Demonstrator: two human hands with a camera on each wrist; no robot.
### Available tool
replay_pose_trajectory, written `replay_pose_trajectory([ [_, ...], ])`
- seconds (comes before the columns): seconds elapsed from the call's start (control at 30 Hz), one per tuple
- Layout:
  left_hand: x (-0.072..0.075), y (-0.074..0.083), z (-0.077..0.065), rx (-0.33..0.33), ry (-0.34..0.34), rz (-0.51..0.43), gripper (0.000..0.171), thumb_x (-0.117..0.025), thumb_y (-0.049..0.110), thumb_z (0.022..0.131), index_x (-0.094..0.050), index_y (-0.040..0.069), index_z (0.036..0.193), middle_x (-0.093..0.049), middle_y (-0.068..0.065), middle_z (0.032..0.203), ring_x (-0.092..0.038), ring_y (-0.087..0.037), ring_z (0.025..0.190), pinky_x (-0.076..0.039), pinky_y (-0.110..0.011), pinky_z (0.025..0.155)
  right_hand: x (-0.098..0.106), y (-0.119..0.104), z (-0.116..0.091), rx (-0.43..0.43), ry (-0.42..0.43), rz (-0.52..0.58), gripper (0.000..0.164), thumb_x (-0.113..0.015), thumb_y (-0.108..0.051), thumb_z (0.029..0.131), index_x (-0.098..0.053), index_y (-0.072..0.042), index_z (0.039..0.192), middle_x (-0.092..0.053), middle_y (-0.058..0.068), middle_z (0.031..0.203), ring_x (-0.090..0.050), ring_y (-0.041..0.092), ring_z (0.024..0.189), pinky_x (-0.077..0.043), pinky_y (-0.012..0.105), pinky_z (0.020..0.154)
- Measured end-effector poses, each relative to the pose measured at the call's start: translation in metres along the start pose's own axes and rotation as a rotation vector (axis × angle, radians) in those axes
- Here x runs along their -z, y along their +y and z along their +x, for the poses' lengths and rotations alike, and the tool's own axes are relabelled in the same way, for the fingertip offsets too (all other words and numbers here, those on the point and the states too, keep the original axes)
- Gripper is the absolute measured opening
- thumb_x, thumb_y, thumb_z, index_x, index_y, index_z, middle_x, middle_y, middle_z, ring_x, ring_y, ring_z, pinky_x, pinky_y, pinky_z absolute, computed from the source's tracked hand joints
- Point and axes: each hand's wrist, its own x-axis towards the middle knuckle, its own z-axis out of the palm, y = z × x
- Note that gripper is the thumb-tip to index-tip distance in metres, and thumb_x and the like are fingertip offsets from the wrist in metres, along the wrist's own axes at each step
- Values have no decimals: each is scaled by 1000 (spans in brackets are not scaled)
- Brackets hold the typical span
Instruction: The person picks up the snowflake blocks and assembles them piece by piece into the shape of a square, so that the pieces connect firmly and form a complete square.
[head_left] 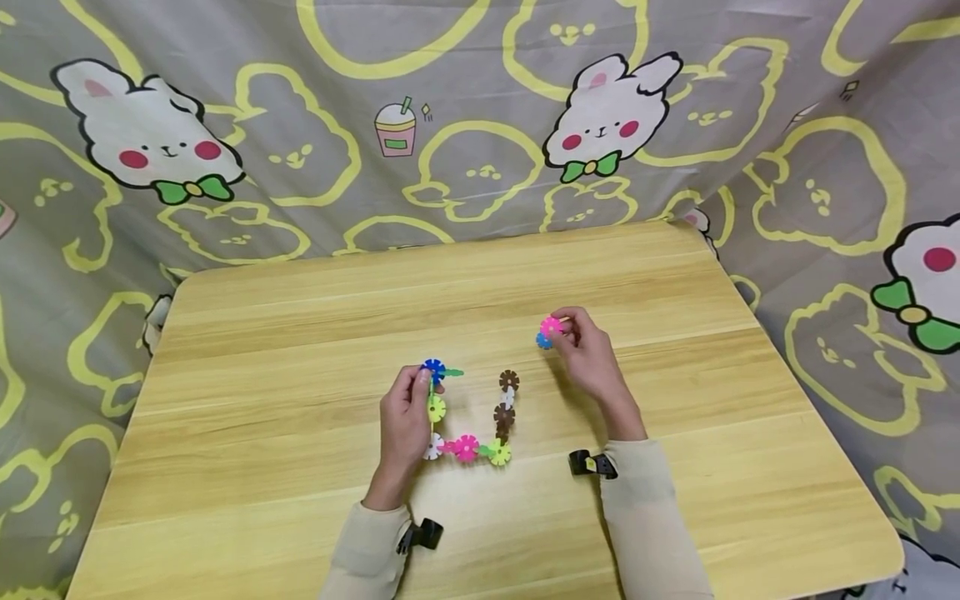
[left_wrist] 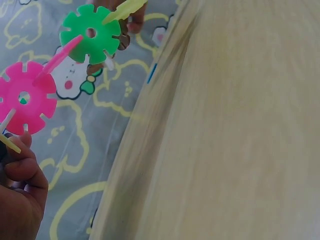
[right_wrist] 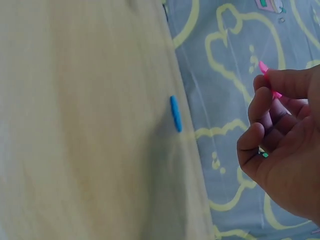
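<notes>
My left hand (head_left: 405, 421) pinches a chain of notched interlocking plastic discs at its dark blue disc (head_left: 432, 370). From there the chain runs in a U shape through a yellow disc (head_left: 437, 408), a pink disc (head_left: 467, 448) and a yellow-green disc (head_left: 499, 452), up to a brown disc (head_left: 509, 381). A green disc (head_left: 453, 372) juts from the blue one, edge-on. Off to the right, my right hand (head_left: 588, 354) holds a loose pink disc (head_left: 551, 327) between thumb and fingers. A light blue disc (right_wrist: 175, 114) appears edge-on at the tabletop in the right wrist view, apart from those fingers.
The wooden table (head_left: 262, 433) has rounded corners. A grey curtain (head_left: 480, 108) printed with rabbits and yellow outlines hangs behind it and along both sides. Black camera mounts (head_left: 592, 463) are strapped at both wrists.
</notes>
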Motion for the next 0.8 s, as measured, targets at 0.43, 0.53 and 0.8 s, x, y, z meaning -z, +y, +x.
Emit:
replay_pose_trajectory([
  [0.43,0,2,0,-6,15,-17,24,-43,13,104,-60,-3,99,-66,-20,84,-53,-10,68,-39,-15,57,-15,-27,-7,99,-122,113,26,-60,-11,95,-54,-11,120,-62,11,95,-54,22,81,-48,24,66],
  [0.53,0,2,0,-10,16,-18,24,-43,13,104,-60,-3,99,-66,-20,84,-52,-10,67,-39,-15,57,-19,-31,-8,105,-141,118,26,-60,-11,95,-54,-11,119,-62,12,95,-55,23,81,-48,24,67],
  [0.8,1,2,0,-13,15,-18,24,-42,12,104,-60,-4,99,-65,-20,84,-53,-11,68,-39,-15,56,-33,-37,-11,111,-187,108,23,-62,-11,93,-57,-13,115,-64,9,90,-57,28,78,-48,23,64],
])
